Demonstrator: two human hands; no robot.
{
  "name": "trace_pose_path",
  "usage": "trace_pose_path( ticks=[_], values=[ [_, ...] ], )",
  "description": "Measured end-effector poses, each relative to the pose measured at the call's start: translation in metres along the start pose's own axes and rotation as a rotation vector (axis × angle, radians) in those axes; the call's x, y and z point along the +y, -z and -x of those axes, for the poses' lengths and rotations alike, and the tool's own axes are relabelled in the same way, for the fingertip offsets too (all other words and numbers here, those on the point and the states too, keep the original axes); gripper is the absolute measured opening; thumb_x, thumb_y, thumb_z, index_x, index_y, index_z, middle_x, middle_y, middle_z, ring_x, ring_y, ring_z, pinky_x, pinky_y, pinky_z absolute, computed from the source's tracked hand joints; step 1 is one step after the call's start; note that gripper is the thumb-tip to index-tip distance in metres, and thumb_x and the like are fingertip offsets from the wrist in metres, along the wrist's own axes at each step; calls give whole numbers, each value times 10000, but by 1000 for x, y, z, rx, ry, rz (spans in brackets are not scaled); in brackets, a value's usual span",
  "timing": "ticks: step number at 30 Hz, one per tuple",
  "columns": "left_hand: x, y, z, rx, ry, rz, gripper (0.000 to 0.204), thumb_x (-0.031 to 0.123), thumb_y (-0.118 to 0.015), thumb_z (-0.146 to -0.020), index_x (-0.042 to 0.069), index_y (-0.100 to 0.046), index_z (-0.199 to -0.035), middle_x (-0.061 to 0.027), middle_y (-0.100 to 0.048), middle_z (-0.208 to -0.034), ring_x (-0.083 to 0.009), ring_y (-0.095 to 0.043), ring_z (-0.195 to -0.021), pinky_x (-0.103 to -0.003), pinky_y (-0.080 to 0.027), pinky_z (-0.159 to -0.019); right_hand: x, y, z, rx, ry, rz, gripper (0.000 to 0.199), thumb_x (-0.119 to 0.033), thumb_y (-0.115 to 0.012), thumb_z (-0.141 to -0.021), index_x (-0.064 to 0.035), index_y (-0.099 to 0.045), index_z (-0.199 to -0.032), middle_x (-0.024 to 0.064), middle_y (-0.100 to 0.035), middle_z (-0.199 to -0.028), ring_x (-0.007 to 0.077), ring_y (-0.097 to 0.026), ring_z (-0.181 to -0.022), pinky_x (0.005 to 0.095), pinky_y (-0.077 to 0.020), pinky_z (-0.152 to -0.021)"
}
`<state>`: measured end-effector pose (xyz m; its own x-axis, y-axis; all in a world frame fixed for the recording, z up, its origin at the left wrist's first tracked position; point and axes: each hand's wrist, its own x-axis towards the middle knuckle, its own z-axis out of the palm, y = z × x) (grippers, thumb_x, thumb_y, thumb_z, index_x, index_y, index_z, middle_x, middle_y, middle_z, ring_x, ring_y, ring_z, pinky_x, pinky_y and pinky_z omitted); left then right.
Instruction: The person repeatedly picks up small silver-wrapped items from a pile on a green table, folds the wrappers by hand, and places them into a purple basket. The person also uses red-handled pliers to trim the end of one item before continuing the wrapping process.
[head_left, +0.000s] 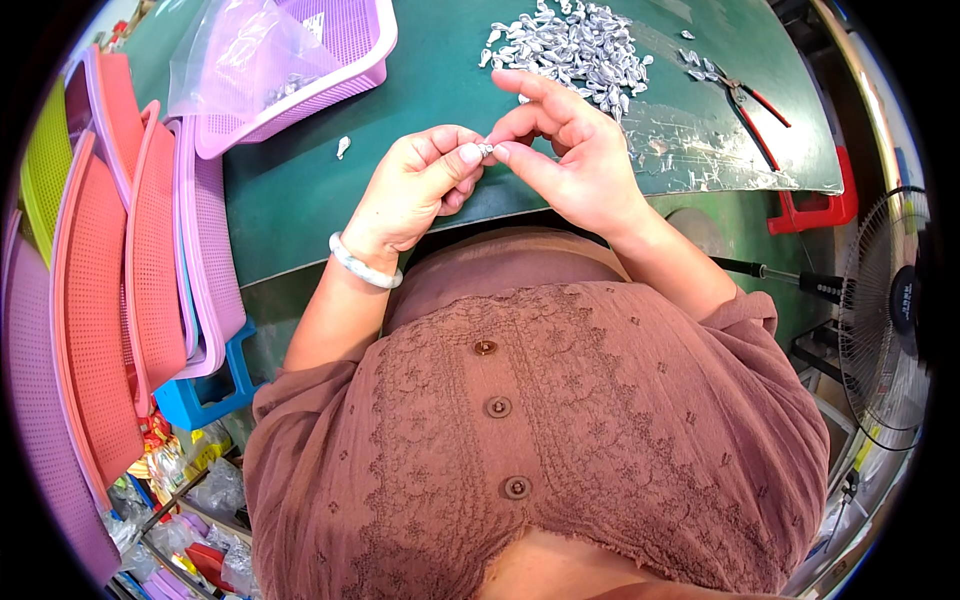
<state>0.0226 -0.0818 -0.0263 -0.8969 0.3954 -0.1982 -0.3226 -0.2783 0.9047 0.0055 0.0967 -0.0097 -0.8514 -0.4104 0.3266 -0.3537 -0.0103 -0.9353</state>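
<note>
Left hand: my left hand (pixel 425 185) is closed to a pinch, thumb against forefinger, the remaining fingers curled toward the palm. It has hold of a small silver piece (pixel 486 150); a pale bracelet (pixel 365 263) sits at that wrist.

Right hand: my right hand (pixel 575 160) is part open, its thumb and one fingertip brought together on the same piece, with another finger held out loosely above.

Position: the piece is between the fingertips of both hands, above the near edge of the green table (pixel 300 210), its finer detail hidden by my fingers. The pile of similar silver pieces (pixel 570 50) lies just beyond my right hand. A single loose piece (pixel 343 147) lies left of my left hand. Red-handled pliers (pixel 745 100) rest right of the pile.
</note>
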Motion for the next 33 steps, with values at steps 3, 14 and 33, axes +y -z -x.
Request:
trace_pose_path(
  ticks=[3, 14, 33],
  values=[
    [0, 1, 0, -1, 0, -9, 170, 172, -515, -886, 18, -575, -927, 26, -445, -623, -45, -372, -522, -151, -271, -437, -1, -1, 0, 9, 1, 6, 489, 51, -573, -774, -7, -420, -1235, 34, -598, -816, 78, -556, -786, 224, -425, -778],
    [1, -2, 0, 28, 18, 3, 169, 175, -511, -889, 23, -578, -918, 26, -444, -623, -43, -370, -518, -152, -271, -434, 2, 0, 0, 10, 17, 23, 498, 52, -575, -771, -10, -417, -1239, 36, -594, -835, 81, -554, -787, 227, -425, -778],
    [0, 0, 1, 25, 16, 47, 178, 217, -535, -879, 50, -594, -896, 42, -487, -631, -30, -409, -523, -148, -325, -468, 11, -5, -3, 59, 188, 220, 504, 9, -629, -720, -87, -485, -1193, 36, -620, -835, 134, -560, -757, 260, -455, -680]
  ],
)
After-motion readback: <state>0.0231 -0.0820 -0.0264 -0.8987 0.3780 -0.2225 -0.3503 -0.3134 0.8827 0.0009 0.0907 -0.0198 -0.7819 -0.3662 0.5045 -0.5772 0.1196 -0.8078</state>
